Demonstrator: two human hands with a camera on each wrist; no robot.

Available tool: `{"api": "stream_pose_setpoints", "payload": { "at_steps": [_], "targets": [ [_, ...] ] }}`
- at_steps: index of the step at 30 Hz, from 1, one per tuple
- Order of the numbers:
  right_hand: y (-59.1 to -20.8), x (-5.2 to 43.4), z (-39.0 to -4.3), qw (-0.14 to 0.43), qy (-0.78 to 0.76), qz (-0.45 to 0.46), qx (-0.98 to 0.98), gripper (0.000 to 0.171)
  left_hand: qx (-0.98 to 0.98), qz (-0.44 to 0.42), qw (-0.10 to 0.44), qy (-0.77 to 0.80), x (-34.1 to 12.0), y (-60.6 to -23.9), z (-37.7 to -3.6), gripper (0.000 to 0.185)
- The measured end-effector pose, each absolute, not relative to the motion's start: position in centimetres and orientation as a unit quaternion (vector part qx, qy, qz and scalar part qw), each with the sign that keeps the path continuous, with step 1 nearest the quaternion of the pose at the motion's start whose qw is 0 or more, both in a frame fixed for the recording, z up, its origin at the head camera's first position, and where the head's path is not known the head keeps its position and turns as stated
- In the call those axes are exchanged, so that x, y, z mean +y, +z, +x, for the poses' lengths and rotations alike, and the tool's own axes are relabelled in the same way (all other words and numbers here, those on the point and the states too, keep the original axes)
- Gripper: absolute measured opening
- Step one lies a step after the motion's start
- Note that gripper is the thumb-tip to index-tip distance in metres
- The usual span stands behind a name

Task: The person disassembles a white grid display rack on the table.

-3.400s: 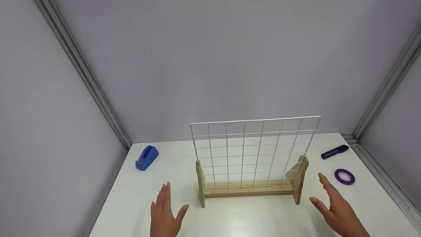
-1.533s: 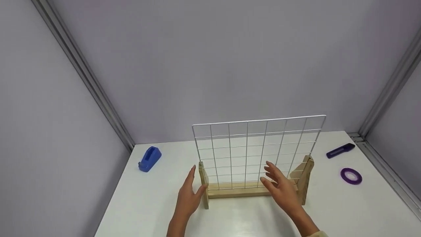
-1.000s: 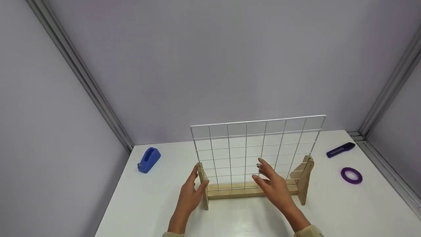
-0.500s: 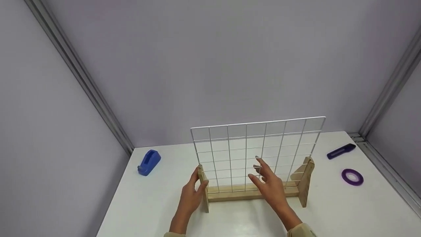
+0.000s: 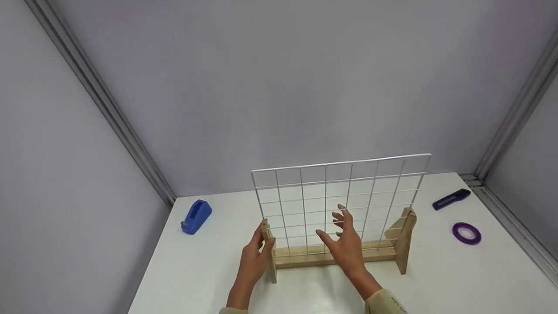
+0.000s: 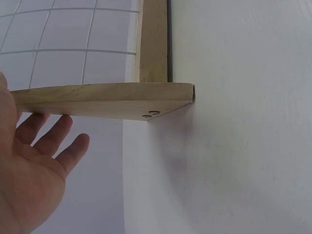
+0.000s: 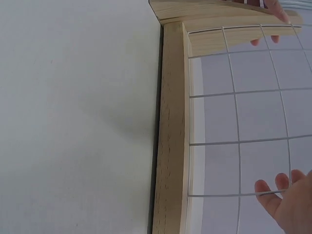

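A white wire grid (image 5: 325, 165) stands upright in a wooden stand (image 5: 305, 261) on the table. At the stand's left end, my left hand (image 5: 254, 261) grips the upper part of the wooden side panel (image 6: 112, 92), thumb on the inner side and fingers on the outer. Two screw heads (image 6: 154, 112) show low on that panel. My right hand (image 5: 346, 248) is at the grid's middle, fingers spread and thumb pointing left. In the right wrist view, the fingertips of the right hand (image 7: 295, 202) overlap the wires, with nothing held.
A blue tape dispenser (image 5: 196, 216) sits at the back left of the white table (image 5: 183, 270). To the right lie a dark purple utility knife (image 5: 451, 199) and a purple tape ring (image 5: 457, 235). Grey walls enclose the back and both sides.
Both hands came in from the sides to the stand. The left took hold of the left side panel, while the right moved leftward in front of the grid.
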State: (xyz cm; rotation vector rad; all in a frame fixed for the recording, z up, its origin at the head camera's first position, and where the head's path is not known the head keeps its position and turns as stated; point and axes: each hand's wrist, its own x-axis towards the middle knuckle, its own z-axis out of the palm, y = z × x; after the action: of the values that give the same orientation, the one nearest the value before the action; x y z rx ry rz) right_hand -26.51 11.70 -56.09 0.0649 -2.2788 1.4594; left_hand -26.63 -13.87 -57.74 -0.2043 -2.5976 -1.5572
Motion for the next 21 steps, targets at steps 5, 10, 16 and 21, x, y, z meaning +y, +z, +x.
{"api": "stream_pose_setpoints", "payload": {
  "at_steps": [5, 10, 16, 21],
  "targets": [
    [-56.0, 11.1, -26.7, 0.244, 0.508, 0.002, -0.826, 0.087, -0.853, -0.073, 0.058, -0.513, -13.8, -57.7, -26.7, 0.069],
    [-56.1, 10.8, -26.9, 0.277, 0.485, -0.004, -0.83, 0.08, -0.852, -0.068, 0.058, -0.516, -13.7, -57.9, -26.8, 0.072],
    [-56.1, 10.6, -26.9, 0.303, 0.481, 0.004, -0.823, 0.074, -0.848, -0.054, 0.064, -0.523, -14.0, -58.0, -26.8, 0.07],
    [-55.8, 10.4, -26.9, 0.321, 0.48, 0.009, -0.817, 0.071, -0.847, -0.05, 0.065, -0.526, -14.3, -57.9, -27.0, 0.067]
  ]
}}
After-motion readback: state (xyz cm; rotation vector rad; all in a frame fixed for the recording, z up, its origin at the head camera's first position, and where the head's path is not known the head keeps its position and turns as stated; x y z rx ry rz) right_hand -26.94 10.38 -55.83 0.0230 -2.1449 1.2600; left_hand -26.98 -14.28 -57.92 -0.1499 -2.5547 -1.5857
